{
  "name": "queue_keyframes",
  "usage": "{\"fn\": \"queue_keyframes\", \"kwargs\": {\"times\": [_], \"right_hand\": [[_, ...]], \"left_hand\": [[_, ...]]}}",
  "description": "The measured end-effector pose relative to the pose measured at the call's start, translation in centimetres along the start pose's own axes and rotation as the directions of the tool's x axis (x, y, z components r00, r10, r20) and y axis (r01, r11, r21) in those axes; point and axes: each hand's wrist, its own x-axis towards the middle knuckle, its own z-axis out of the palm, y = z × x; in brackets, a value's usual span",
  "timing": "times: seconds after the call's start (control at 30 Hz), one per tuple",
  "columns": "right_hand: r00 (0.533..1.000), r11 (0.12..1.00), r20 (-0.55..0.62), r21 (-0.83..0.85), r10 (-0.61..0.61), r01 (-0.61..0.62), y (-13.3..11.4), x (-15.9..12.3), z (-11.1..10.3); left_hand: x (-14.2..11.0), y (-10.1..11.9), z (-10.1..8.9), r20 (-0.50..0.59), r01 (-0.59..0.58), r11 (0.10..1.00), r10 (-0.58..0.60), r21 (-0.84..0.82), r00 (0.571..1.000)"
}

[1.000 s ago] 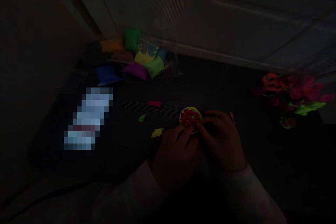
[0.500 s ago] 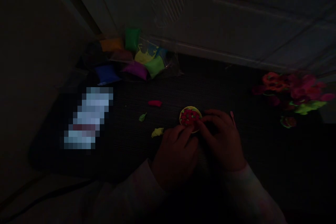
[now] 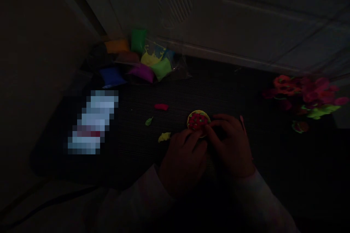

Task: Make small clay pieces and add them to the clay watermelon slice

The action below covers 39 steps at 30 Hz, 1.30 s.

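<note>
A small round clay piece (image 3: 197, 120), with a yellow rim and red and green bits inside, lies on the dark table. My left hand (image 3: 186, 162) is at its near edge, fingers bent and touching it. From the right, my right hand (image 3: 231, 143) has thumb and fingers closed at the rim. Whether a tiny bit is pinched between the fingertips is too dark to tell. Left of the hands are a yellow clay lump (image 3: 164, 137), a green clay leaf (image 3: 148, 121) and a red clay strip (image 3: 161, 107).
A lit, blurred screen (image 3: 94, 122) lies at left. Behind it are several clay packets, among them a blue one (image 3: 112, 76) and a green one (image 3: 138, 40). Right of my hand is a thin pink stick (image 3: 242, 122). Farther right stand pink and red clay flowers (image 3: 317, 93) and a small round piece (image 3: 300, 127).
Both hands stay at the round clay piece, with only slight finger motion. The whole view has shifted a little; the loose clay bits lie where they were.
</note>
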Motion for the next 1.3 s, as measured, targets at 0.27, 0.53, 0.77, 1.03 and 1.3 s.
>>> {"fn": "queue_keyframes", "kwargs": {"times": [0.27,0.53,0.77,1.03,1.3], "right_hand": [[1.0,0.999,-0.017,0.045,0.009,-0.008,0.0,-0.1,-0.1],[1.0,0.999,-0.028,0.046,0.005,-0.004,0.1,-0.1,0.0],[1.0,0.996,-0.014,0.091,-0.005,0.007,0.0,0.0,0.1],[1.0,0.998,0.004,0.065,-0.023,0.023,-0.1,0.0,0.2],[0.999,0.998,0.001,0.044,-0.039,0.039,0.0,0.0,0.4]], "left_hand": [[1.0,0.2,-0.5,-0.098,0.114,0.987,-0.103,0.115,0.99],[1.4,0.1,-0.5,-0.035,0.148,0.972,-0.144,0.185,0.989],[1.2,-0.1,-0.5,-0.056,0.138,0.975,-0.13,0.176,0.99],[1.2,-0.1,-0.5,-0.057,0.131,0.98,-0.124,0.152,0.991],[1.1,-0.1,-0.4,-0.084,0.125,0.982,-0.115,0.138,0.99]]}}
